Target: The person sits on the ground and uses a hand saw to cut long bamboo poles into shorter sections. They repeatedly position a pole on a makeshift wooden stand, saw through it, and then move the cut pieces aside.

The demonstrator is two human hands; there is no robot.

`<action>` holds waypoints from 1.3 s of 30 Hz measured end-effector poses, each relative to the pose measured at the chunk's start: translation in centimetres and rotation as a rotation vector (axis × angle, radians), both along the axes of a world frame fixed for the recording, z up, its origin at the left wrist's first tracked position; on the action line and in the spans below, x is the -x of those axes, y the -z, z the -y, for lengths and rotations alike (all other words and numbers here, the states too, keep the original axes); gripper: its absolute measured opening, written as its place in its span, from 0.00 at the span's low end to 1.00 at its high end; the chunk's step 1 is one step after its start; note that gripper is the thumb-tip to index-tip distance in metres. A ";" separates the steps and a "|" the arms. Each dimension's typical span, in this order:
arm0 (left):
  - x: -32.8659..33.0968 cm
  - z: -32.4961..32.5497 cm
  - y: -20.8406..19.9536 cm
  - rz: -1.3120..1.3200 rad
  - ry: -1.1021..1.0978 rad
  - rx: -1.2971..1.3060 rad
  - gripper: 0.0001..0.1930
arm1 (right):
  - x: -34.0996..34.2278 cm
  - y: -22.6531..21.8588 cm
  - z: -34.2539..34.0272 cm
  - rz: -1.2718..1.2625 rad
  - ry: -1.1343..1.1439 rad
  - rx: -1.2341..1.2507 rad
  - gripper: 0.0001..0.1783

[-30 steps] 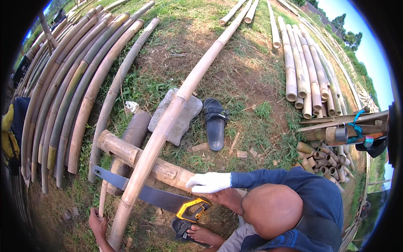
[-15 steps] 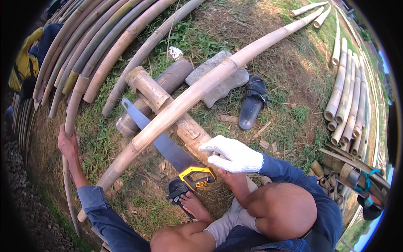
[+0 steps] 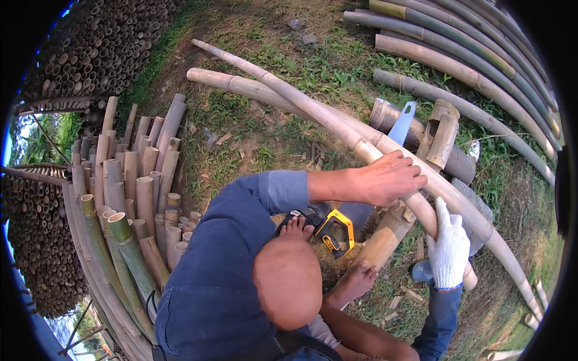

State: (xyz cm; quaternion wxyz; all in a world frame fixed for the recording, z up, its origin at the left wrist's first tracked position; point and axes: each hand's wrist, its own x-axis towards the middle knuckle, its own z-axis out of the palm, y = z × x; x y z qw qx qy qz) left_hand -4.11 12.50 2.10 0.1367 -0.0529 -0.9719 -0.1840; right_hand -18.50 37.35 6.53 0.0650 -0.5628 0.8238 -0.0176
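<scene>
My bare left hand (image 3: 392, 178) is closed over a bamboo pole (image 3: 301, 103), which runs from the upper middle down to the right. Farther down the same pole, my right hand (image 3: 450, 248) in a white knit glove wraps round it close to its cut end. A second, longer bamboo pole (image 3: 241, 87) lies beneath and beside it. Both cross over a handsaw (image 3: 337, 233) with a yellow and black handle; its blade is partly hidden under the poles, and the tip shows beyond them. A split bamboo piece (image 3: 444, 129) rests on a thick dark bamboo log (image 3: 382, 115).
My bare foot (image 3: 360, 278) touches a bamboo support piece (image 3: 382, 237). Upright cut bamboo lengths (image 3: 144, 192) crowd the left side. Long bamboo poles (image 3: 445, 57) lie at the upper right. A large stack of bamboo ends (image 3: 102, 51) fills the far left. A sandal (image 3: 421, 271) lies near my right hand.
The view has swung left. My left hand has brought a bamboo pole from the left across the other pole. My right hand, open before, now grips that pole.
</scene>
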 end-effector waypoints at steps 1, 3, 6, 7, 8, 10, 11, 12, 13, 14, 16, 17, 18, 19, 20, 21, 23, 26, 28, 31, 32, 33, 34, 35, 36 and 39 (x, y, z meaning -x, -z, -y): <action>-1.2 2.9 -0.5 0.078 0.021 0.004 0.25 | 1.0 -0.4 -1.9 0.093 0.004 0.079 0.54; -3.8 8.6 -0.3 0.122 -0.079 -0.034 0.28 | 2.7 -2.1 -5.5 0.056 0.071 0.055 0.48; -6.2 12.7 1.3 0.088 -0.049 0.008 0.23 | 4.6 -2.7 -10.2 0.059 0.073 0.087 0.48; -5.9 12.3 1.1 0.053 -0.021 -0.016 0.23 | 5.3 -2.5 -11.3 0.069 0.093 0.112 0.48; -5.0 11.2 1.0 0.018 0.005 -0.039 0.23 | 6.4 -2.3 -12.0 0.080 0.112 0.137 0.48; -3.4 8.2 0.3 -0.038 0.043 -0.078 0.26 | 9.6 -2.5 -14.1 0.057 0.225 0.104 0.49; -2.7 6.8 -0.2 -0.061 0.041 -0.080 0.28 | 11.0 -2.6 -14.9 0.041 0.221 0.109 0.49; -2.0 5.5 -0.3 -0.078 0.009 -0.061 0.29 | 11.8 -2.7 -15.2 0.029 0.214 0.109 0.50; -1.2 4.1 -0.2 -0.095 -0.023 -0.046 0.30 | 11.9 -2.8 -15.0 0.030 0.253 0.127 0.50; -0.1 2.5 -0.5 -0.092 -0.015 -0.068 0.29 | 12.0 -2.7 -14.4 0.001 0.224 0.138 0.50; 2.4 -0.5 -0.1 -0.118 -0.007 -0.096 0.26 | 12.2 -1.8 -12.6 -0.060 0.164 0.166 0.49; 3.7 -1.9 0.7 -0.143 -0.007 -0.104 0.25 | 12.9 -1.2 -12.1 -0.031 0.125 0.172 0.46; 4.7 -2.9 1.3 -0.165 -0.008 -0.110 0.23 | 14.0 -0.5 -12.3 -0.024 0.127 0.148 0.44; 5.7 -3.4 1.7 -0.169 0.011 -0.086 0.23 | 15.6 0.4 -12.9 -0.018 0.134 0.129 0.42; 6.4 -3.8 2.4 -0.169 0.023 -0.065 0.22 | 16.8 1.0 -13.2 -0.009 0.135 0.107 0.40; 6.8 -4.0 2.8 -0.168 0.040 -0.047 0.22 | 17.7 1.1 -13.5 0.004 0.187 0.040 0.37; 6.6 -3.6 2.6 -0.145 0.014 -0.031 0.22 | 20.3 1.9 -15.7 -0.009 0.207 -0.016 0.36; 5.1 -2.6 2.5 -0.090 -0.032 -0.073 0.21 | 21.5 2.4 -16.6 -0.012 0.200 -0.003 0.34; 4.4 -1.8 2.4 -0.070 -0.061 -0.114 0.20 | 21.5 2.2 -15.6 -0.012 0.177 0.036 0.33; 4.4 -0.7 1.7 -0.095 -0.078 -0.147 0.21 | 22.2 2.8 -14.5 -0.036 0.152 0.117 0.31; 4.5 -0.3 1.6 -0.096 -0.072 -0.144 0.23 | 22.2 3.0 -14.4 -0.042 0.143 0.155 0.31; 5.0 -0.1 1.7 -0.096 -0.071 -0.138 0.26 | 22.2 2.8 -14.0 -0.049 0.146 0.148 0.31; 5.3 0.2 1.8 -0.093 -0.066 -0.131 0.28 | 22.4 2.8 -13.7 -0.038 0.167 0.118 0.31; 5.6 0.7 1.9 -0.074 -0.066 -0.120 0.28 | 22.8 2.9 -13.6 -0.025 0.194 0.091 0.31; 6.6 0.7 2.0 -0.055 -0.050 -0.111 0.28 | 23.5 3.3 -14.2 -0.012 0.236 0.061 0.30; 10.9 -1.8 2.6 -0.130 0.043 -0.173 0.27 | 27.1 4.7 -19.7 -0.092 0.245 0.037 0.35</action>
